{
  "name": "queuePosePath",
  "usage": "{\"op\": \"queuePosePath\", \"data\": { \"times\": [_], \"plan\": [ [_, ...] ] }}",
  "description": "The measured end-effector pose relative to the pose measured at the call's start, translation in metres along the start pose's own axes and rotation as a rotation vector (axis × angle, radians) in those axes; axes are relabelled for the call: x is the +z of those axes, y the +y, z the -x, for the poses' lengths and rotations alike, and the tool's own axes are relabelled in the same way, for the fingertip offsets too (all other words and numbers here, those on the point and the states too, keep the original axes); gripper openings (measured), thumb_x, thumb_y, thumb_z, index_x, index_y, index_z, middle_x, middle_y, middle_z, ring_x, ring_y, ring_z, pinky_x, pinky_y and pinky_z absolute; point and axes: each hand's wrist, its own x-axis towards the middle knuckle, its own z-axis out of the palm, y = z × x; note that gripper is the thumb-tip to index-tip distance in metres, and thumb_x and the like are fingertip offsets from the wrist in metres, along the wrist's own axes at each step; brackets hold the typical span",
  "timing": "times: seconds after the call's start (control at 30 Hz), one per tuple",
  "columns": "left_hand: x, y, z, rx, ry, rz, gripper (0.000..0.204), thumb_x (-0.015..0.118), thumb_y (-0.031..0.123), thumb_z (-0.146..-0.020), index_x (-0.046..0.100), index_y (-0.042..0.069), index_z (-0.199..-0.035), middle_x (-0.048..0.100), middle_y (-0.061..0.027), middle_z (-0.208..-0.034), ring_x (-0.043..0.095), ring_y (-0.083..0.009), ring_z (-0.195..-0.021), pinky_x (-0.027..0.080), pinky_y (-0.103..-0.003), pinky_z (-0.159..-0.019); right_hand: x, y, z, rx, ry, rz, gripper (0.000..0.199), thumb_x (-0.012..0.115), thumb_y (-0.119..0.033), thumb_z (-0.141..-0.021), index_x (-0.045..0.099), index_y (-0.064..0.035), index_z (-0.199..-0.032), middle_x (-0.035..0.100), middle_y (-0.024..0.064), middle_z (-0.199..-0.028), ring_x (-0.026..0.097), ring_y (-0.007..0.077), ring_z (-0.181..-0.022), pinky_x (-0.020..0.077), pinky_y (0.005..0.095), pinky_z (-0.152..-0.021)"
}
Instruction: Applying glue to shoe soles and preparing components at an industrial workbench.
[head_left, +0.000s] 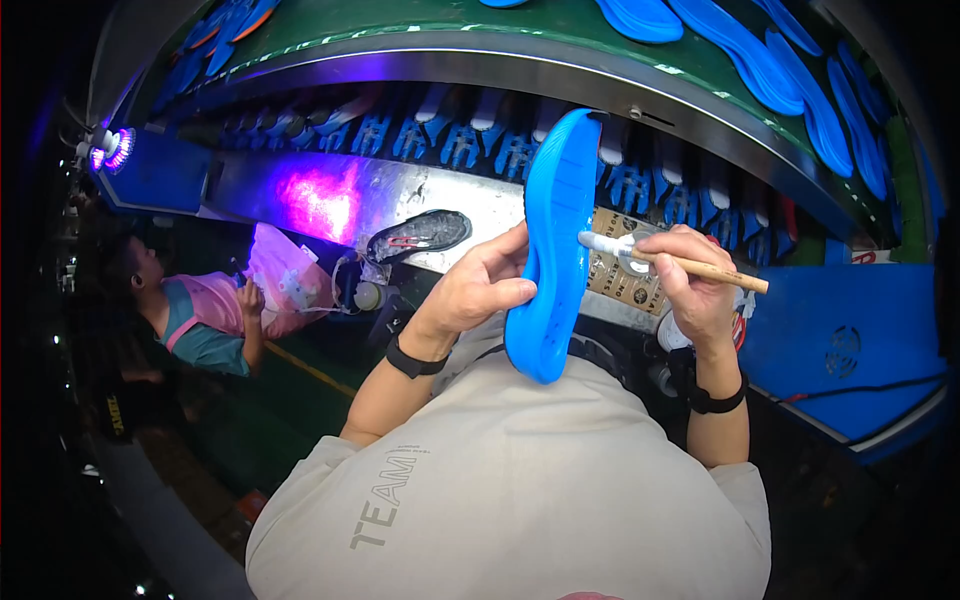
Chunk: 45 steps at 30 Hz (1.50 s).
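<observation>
One blue shoe sole (pixel 553 265) is held on end, gripped along its left side by the left hand (pixel 480 288). Right of the sole, a wooden-handled brush (pixel 700 267) is pinched by the right hand (pixel 703 305), its pale bristles set against the sole. Left of the sole, a black shoe piece (pixel 418 236) is borne by the metal tabletop (pixel 395 198); beyond it, more blue soles (pixel 745 62) are carried on a green surface (pixel 450 20).
</observation>
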Motion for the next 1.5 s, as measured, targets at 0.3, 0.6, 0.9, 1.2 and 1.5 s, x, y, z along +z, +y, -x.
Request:
{"op": "queuePosePath", "data": {
  "times": [0.3,0.6,0.9,1.2,1.5],
  "plan": [
    [-0.008,-0.002,-0.004,0.012,0.0,0.127,0.076,0.06,0.014,-0.09,0.022,-0.002,-0.154,0.05,-0.0155,-0.14,0.053,-0.022,-0.126,0.045,-0.037,-0.106,0.001,-0.003,0.006,-0.043,-0.123,-0.007,0.012,0.064,-0.003,-0.079,0.072,-0.0006,-0.086,0.066,0.0083,-0.071,0.058,0.0172,-0.06,0.0452,0.0298,-0.056],
    [-0.03,-0.01,-0.005,0.014,-0.083,0.794,0.069,0.051,0.032,-0.096,0.027,0.0,-0.152,0.048,-0.0258,-0.137,0.056,-0.0368,-0.118,0.052,-0.046,-0.098,0.003,-0.001,0.021,-0.038,0.147,-0.456,0.027,0.062,-0.021,-0.09,0.069,0.0056,-0.091,0.062,0.0102,-0.076,0.053,0.0151,-0.063,0.0417,0.0267,-0.056],
    [-0.046,-0.003,0.001,0.198,-0.223,1.043,0.063,0.047,0.039,-0.1,0.033,0.001,-0.149,0.05,-0.0239,-0.132,0.058,-0.0331,-0.104,0.052,-0.046,-0.084,0.008,0.013,0.035,0.029,0.172,-0.483,0.03,0.062,-0.024,-0.092,0.067,0.0053,-0.093,0.059,0.009,-0.077,0.052,0.0133,-0.065,0.0408,0.0258,-0.058],
    [-0.07,0.052,-0.019,0.213,-0.135,0.809,0.075,0.05,0.044,-0.096,0.031,-0.007,-0.147,0.05,-0.0276,-0.133,0.061,-0.0392,-0.109,0.054,-0.048,-0.092,0.007,0.016,0.046,0.116,0.224,-0.403,0.029,0.061,-0.024,-0.091,0.066,0.0043,-0.093,0.058,0.0088,-0.081,0.051,0.0116,-0.066,0.0402,0.0233,-0.059],
    [-0.201,0.208,-0.124,0.629,0.913,-0.033,0.044,0.047,0.021,-0.097,0.055,-0.008,-0.128,0.068,-0.0167,-0.105,0.068,-0.0288,-0.095,0.055,-0.04,-0.087,0.007,0.026,0.056,0.138,0.221,-0.363,0.026,0.06,-0.02,-0.092,0.064,0.0048,-0.098,0.053,0.006,-0.08,0.05,0.0112,-0.071,0.0386,0.0238,-0.065]
  ]
}}
